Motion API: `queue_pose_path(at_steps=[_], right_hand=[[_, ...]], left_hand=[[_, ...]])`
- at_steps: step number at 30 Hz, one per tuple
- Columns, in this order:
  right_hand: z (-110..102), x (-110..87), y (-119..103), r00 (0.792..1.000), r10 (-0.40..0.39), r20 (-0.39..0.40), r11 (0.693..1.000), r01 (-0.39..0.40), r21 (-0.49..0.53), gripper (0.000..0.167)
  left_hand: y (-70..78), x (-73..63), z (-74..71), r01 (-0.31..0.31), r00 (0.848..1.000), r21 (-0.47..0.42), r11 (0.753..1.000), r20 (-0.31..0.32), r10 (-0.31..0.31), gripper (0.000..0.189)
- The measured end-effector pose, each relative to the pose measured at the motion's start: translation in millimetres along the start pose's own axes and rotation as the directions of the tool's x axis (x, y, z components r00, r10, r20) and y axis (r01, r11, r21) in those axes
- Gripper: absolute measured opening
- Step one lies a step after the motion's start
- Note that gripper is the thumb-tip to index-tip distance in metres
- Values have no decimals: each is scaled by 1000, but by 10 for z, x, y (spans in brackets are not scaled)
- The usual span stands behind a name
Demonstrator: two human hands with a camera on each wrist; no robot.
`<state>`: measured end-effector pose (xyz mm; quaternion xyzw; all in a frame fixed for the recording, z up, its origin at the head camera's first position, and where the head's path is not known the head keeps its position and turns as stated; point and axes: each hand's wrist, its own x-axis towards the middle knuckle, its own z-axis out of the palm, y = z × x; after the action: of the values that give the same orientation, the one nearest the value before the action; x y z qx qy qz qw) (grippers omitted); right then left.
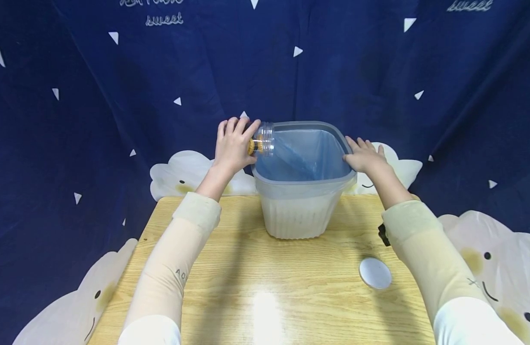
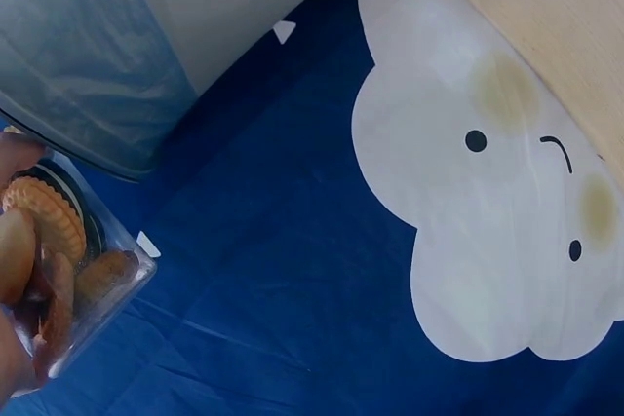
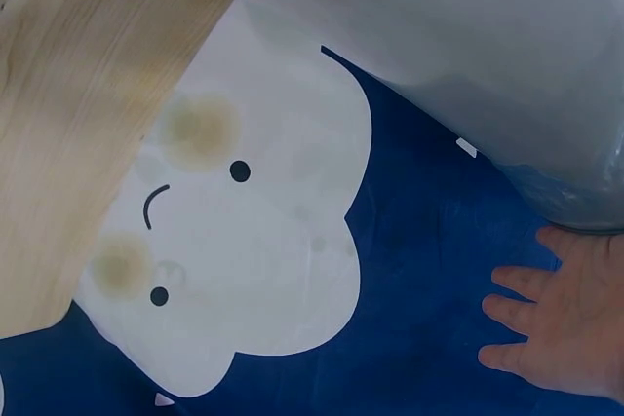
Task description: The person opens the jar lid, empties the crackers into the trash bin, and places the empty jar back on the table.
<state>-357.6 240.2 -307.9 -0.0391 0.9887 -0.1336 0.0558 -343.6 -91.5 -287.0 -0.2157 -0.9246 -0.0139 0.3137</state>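
My left hand [image 1: 234, 145] grips a clear plastic jar [image 1: 268, 139] tipped on its side, its mouth over the left rim of a trash bin [image 1: 301, 211]. In the left wrist view, cookies [image 2: 51, 213] show through the jar's wall, a dark one among them, and part of the hand is out of frame. The bin is white with a grey rim and a bluish plastic liner [image 1: 299, 155]. My right hand [image 1: 365, 155] touches the bin's right rim; its fingers [image 3: 512, 314] are spread and fairly straight.
A round, pale lid [image 1: 375, 273] lies on the wooden table [image 1: 291, 282] at the right, near the right forearm. Behind and around the table hangs a dark blue cloth [image 1: 196, 72] with white triangles and cloud faces. A small black object [image 1: 384, 235] shows beside the right sleeve.
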Motion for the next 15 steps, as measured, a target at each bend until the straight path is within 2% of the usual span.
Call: queue_pose_path(at_steps=[15], right_hand=[[8, 8, 4, 1000, 0, -9, 1000, 0, -2, 65]], left_hand=[[7, 32, -12, -65, 998, 50, 997, -11, 66, 85]])
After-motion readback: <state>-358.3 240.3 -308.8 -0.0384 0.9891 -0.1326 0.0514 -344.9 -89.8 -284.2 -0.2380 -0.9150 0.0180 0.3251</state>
